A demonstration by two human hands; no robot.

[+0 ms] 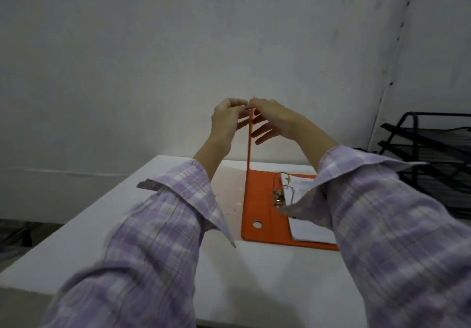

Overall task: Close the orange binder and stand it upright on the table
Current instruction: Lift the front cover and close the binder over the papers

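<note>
The orange binder (257, 207) lies open on the white table (127, 230). Its back and spine rest flat, with a finger hole near the front. The front cover (249, 144) stands lifted nearly vertical and is seen edge-on. My left hand (225, 121) grips the cover's top edge from the left. From the right, my right hand (270, 118) pinches the same top edge, its lower fingers spread beside the cover. The metal ring mechanism (281, 190) and white paper sheets (311, 230) sit inside, partly hidden by my right sleeve.
A black wire tray rack (430, 154) stands at the right beyond the table. A pale wall rises right behind the table's far edge. The table's left edge drops to a dark floor (23, 233).
</note>
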